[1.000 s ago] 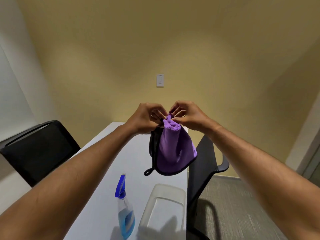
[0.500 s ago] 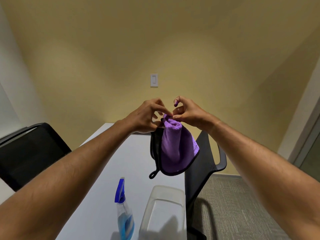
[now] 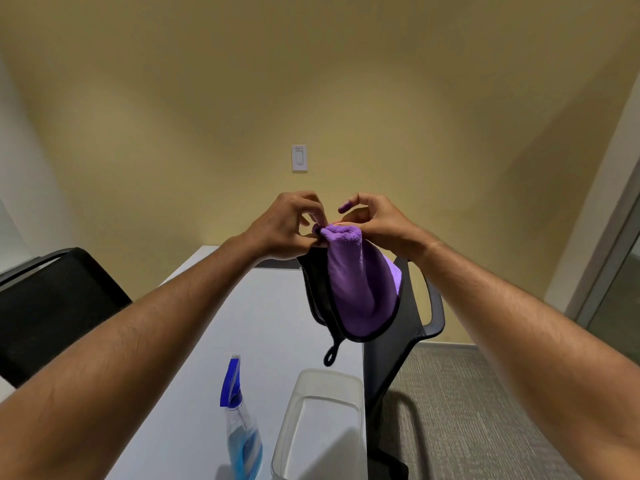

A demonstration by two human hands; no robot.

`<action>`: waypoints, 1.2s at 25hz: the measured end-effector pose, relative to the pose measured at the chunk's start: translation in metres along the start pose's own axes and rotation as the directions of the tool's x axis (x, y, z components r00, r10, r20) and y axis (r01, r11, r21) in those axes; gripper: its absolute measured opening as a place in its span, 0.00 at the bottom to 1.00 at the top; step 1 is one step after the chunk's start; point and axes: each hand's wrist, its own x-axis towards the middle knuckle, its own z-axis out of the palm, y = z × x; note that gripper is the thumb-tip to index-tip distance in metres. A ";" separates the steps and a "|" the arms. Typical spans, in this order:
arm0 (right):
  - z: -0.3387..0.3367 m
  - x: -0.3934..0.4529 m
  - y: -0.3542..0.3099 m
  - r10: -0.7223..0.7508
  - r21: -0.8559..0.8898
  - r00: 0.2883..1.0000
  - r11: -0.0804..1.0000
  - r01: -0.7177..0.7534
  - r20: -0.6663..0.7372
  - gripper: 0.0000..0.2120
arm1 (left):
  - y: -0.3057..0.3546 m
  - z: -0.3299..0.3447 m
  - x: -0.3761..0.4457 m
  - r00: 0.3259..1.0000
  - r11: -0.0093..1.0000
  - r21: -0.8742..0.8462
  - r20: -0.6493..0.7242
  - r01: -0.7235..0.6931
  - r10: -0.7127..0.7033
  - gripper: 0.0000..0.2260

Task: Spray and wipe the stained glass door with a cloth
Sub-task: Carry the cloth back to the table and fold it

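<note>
Both hands are up at chest height over the table (image 3: 194, 341), w/ the cloth (image 3: 360, 289) bunched between them. Left hand (image 3: 282, 230) pinches the gathered top edge from its side, fingers curled in tight on the fabric. Right hand (image 3: 377, 225) has its lower fingers curled at the same top edge, apparently gripping it, but index finger is lifted clear & hooked above; can't tell how firm that grip is.

Key relation: cloth hangs straight down from the fingertips, long axis vertical, all its bulk below the hands. Both hands are about equally near; left looks to have the surer hold.

Cloth is purple, plush microfibre by the look, w/ a dark reverse side & black trim, small hang loop dangling at the bottom. Folded or doubled over, not spread.

Bottle (image 3: 242, 434) w/ blue trigger & blue liquid stands on the table below, nearer the left arm, untouched. A clear tub (image 3: 322, 382) sits just beside it. Probably the cloth is being readied; spraying isn't started. At far right is a door frame edge w/ glass (image 3: 620, 299).
</note>
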 end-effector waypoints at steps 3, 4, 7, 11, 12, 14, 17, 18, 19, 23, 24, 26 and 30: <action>-0.010 -0.003 0.004 -0.071 -0.142 0.993 0.988 0.057 -0.093 0.10 | -0.003 -0.001 0.003 0.999 0.999 -0.022 -0.032 0.023 -0.024 0.07; -0.014 -0.005 0.005 -0.086 -0.158 0.991 0.985 0.068 -0.105 0.11 | -0.005 -0.002 0.004 0.999 1.000 -0.020 -0.041 0.023 -0.024 0.06; -0.030 -0.013 0.011 -0.061 -0.198 0.996 0.979 0.048 -0.059 0.17 | -0.011 -0.004 0.004 0.997 1.000 -0.008 -0.076 0.026 -0.027 0.05; -0.038 -0.026 0.026 0.034 -0.313 0.996 0.950 -0.007 0.081 0.25 | -0.012 -0.007 0.008 0.982 0.993 -0.074 -0.161 0.089 -0.100 0.06; -0.036 -0.029 0.031 0.038 -0.316 0.995 0.949 -0.006 0.095 0.25 | -0.011 -0.007 0.009 0.976 0.991 -0.087 -0.181 0.103 -0.118 0.06; -0.032 -0.032 0.039 0.044 -0.282 0.992 0.960 -0.008 0.121 0.24 | -0.009 -0.008 0.012 0.965 0.985 -0.120 -0.213 0.127 -0.150 0.07; -0.024 -0.034 0.049 0.063 -0.270 0.979 0.963 -0.009 0.195 0.23 | -0.009 -0.008 0.015 0.944 0.966 -0.188 -0.244 0.179 -0.222 0.08; -0.021 -0.033 0.053 0.060 -0.285 0.975 0.959 0.003 0.214 0.23 | -0.009 -0.007 0.016 0.941 0.961 -0.199 -0.244 0.190 -0.236 0.08; -0.018 -0.033 0.055 0.052 -0.298 0.975 0.954 0.016 0.218 0.25 | -0.009 -0.007 0.017 0.939 0.958 -0.206 -0.240 0.197 -0.245 0.08; -0.014 -0.034 0.059 -0.102 -0.385 0.994 0.920 0.080 -0.037 0.36 | -0.015 -0.010 0.017 0.926 0.950 -0.217 -0.258 0.224 -0.277 0.09; -0.015 -0.033 0.059 -0.153 -0.433 0.985 0.895 0.105 -0.078 0.33 | -0.017 -0.012 0.017 0.918 0.945 -0.230 -0.268 0.234 -0.292 0.10; -0.015 -0.032 0.059 -0.140 -0.412 0.988 0.906 0.099 -0.071 0.29 | -0.021 -0.013 0.018 0.907 0.937 -0.252 -0.284 0.242 -0.311 0.11; -0.012 -0.032 0.065 -0.009 -0.286 1.000 0.958 0.012 0.011 0.31 | -0.023 -0.012 0.021 0.908 0.930 -0.286 -0.282 0.229 -0.310 0.09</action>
